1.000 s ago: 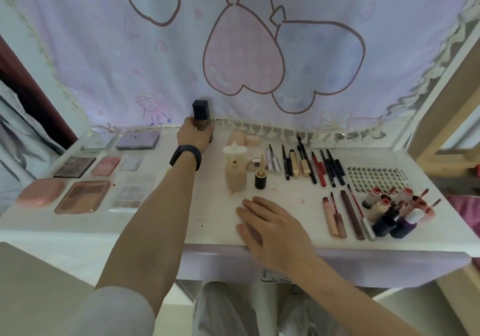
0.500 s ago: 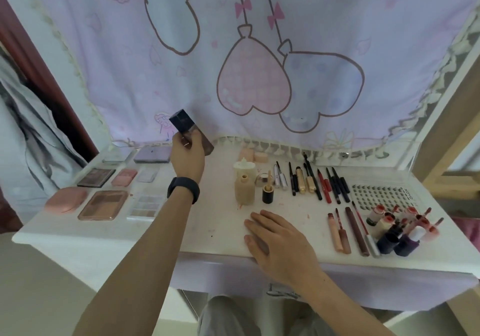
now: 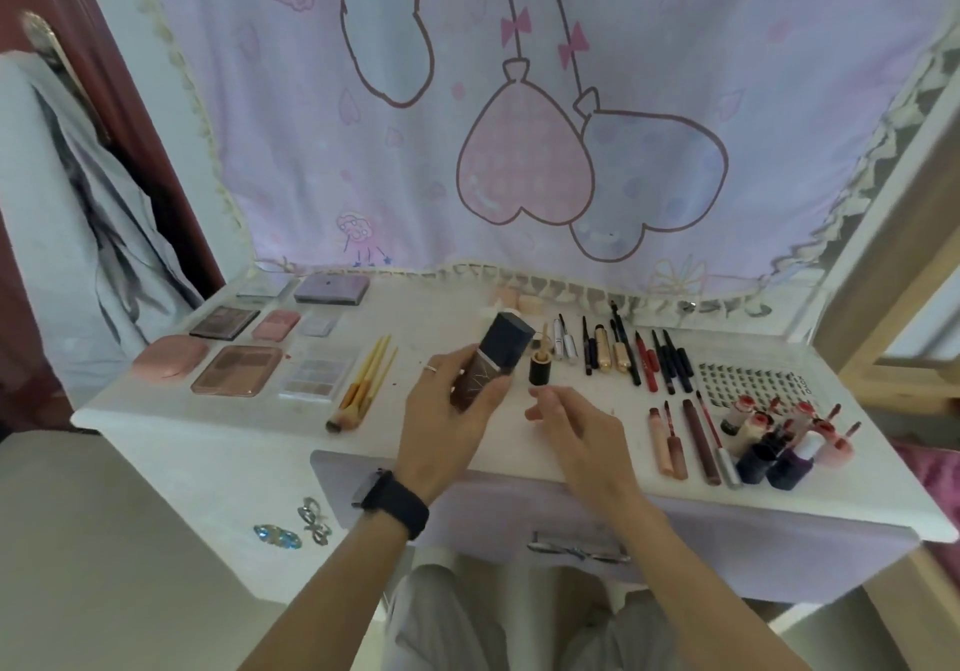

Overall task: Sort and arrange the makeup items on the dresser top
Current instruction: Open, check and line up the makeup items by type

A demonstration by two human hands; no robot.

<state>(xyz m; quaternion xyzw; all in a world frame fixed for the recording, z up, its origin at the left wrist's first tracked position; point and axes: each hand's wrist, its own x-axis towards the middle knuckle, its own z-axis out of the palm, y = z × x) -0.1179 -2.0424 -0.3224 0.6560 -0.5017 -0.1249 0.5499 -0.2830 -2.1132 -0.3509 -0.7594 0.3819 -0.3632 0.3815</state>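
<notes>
the person's left hand (image 3: 447, 423) is gripping a dark foundation bottle (image 3: 485, 371), fingers and thumb wrapping round its lower body. it is being held in the air over the middle of the dresser top (image 3: 234, 410), just beside a small black-capped bottle (image 3: 540, 371). the right hand (image 3: 576, 426) is hovering near it with fingers loosely curled, holding nothing.

the bottle is lying on a slant. its long axis is running from the base, tucked into the palm on the near left, to the square black cap, which is pointing up and away to the right, toward the hanging cloth.

it looks as if the bottle is being placed with the standing bottles in the middle. to do that well, the wrist should be turning the cap straight up first. the base should then be going down flat on bare surface, apart from the small black-capped bottle, so nothing is getting knocked into the row of pencils (image 3: 649, 364). the grip should be loosening only once it is standing steady. the brushes (image 3: 363, 384) on the left are lying well apart.
</notes>
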